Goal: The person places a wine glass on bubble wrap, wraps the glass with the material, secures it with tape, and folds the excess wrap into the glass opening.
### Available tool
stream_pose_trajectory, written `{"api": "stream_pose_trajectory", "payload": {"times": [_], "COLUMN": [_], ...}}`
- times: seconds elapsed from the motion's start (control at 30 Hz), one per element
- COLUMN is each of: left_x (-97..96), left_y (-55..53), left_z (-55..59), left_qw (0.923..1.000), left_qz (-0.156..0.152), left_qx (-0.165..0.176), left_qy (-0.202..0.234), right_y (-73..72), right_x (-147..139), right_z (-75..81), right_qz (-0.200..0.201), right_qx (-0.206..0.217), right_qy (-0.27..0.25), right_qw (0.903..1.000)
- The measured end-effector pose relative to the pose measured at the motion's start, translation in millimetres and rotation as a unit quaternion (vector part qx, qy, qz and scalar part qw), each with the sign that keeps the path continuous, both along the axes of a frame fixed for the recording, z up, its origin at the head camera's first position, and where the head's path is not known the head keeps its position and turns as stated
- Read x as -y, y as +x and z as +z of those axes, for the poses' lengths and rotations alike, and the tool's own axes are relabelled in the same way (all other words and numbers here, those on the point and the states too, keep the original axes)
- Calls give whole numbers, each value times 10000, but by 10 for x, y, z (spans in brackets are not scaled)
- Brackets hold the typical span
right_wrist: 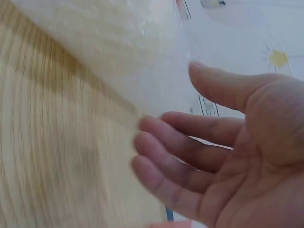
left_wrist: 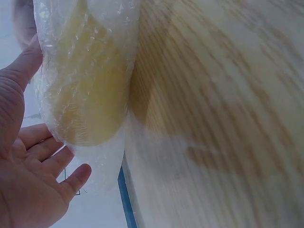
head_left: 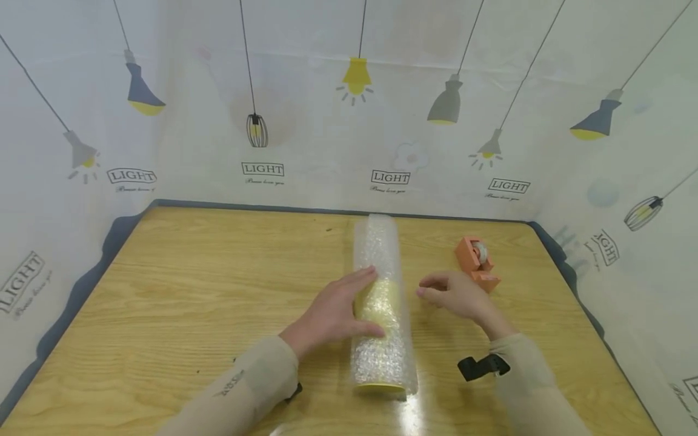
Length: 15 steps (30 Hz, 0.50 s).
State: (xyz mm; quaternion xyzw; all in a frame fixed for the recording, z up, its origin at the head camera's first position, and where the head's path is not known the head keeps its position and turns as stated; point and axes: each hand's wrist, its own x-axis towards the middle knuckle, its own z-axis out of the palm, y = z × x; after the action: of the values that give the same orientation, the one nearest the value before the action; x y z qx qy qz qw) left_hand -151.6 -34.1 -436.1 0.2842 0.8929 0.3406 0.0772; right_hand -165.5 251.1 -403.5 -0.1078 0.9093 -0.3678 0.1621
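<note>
Clocks from head view, 12 = away from the person. Key relation: bubble-wrapped roll (head_left: 386,303) lies flat on the table (head_left: 218,272) between the hands, 3 o'clock from the left hand (head_left: 332,312), 9 o'clock from the right hand (head_left: 458,295). Left is the nearer one: it's in contact, fingers reaching onto the roll's upper side, thumb lying toward its near half at about 4 o'clock from the palm. Left fingers spread, thumb well apart, resting on the wrap rather than clamped round it, as far as I can tell. Right hand is off the roll: head view shows a small gap to the wrap; right wrist view has its fingertips overlapping the wrap's edge, so contact can't be confirmed there. Right fingers loosely bent, thumb apart, nothing pinched that I can see. Long axis of the roll runs 12 to 6, near enough square to the line between the hands. Yellow rim (head_left: 380,386) shows at the 6 o'clock end; whitish wrap carries on toward 12 past the yellow part. Looks like a loose clear edge along the 3 o'clock side, facing the right hand. Orange tape dispenser (head_left: 473,260) sits at 1 o'clock from the right hand, near it.
</note>
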Motion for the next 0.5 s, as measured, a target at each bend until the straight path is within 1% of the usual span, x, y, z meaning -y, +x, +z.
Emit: {"api": "stream_pose_trajectory", "payload": {"times": [0.1, 0.2, 0.37, 0.5], "left_x": [-18, -36, -75, -111], "left_y": [5, 12, 13, 11], "left_z": [10, 14, 18, 28], "left_qw": [10000, 10000, 10000, 9999], "left_qz": [-20, -11, 9, 9], "left_qx": [3, 21, 43, -10], "left_qy": [-6, 2, -19, -99], "right_y": [6, 3, -11, -27], "right_x": [-126, -258, -488, -660], "right_z": [-6, -21, -26, -51], "right_qz": [-449, -965, -1792, -2246], "right_qx": [-384, -835, -1415, -1804], "right_qy": [-51, 120, 383, 396], "right_qw": [9982, 9918, 9728, 9568]}}
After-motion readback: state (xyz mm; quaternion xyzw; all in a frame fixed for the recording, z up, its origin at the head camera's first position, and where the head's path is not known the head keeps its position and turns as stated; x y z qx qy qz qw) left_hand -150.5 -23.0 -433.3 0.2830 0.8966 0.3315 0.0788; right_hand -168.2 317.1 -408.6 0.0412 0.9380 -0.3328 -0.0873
